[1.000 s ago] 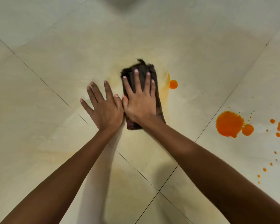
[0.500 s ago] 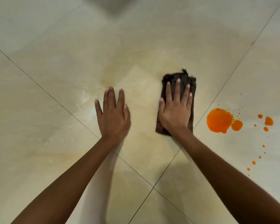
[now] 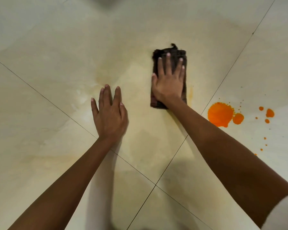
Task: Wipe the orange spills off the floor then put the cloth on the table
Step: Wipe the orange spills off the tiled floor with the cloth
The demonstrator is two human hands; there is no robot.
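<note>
Right hand (image 3: 169,82) lies flat on the dark folded cloth (image 3: 176,52), fingers straight and slightly spread, palm pressing it to the floor (image 3: 56,47); nothing is gripped. Left hand (image 3: 110,115) is flat on bare tile to the left, fingers straight and close together, apparently bracing body weight. The cloth sits far of centre, well apart from the left hand. Between and around the hands the tile carries a pale yellowish film (image 3: 103,77), and a thin orange streak (image 3: 190,92) runs just beside the cloth's right edge. The big orange spill (image 3: 220,114) lies unwiped on the next tile to the right, across the grout line (image 3: 223,80), with a smaller blob (image 3: 238,118) touching it and loose droplets (image 3: 269,113) scattered further right and nearer. No surface for the cloth is in view. Judgement: wiping is partly done and the heaviest patch is not yet reached. Risks: the cloth already looks loaded, so dragging it through the big spill may spread colour thinly rather than lift it. An open palm with no grip could let the cloth bunch or slide out. Liquid pushed over the grout line could settle in it. The right forearm passes near the spill and could brush it. The bracing left hand could slip on wet film. The small droplets are easily missed.
</note>
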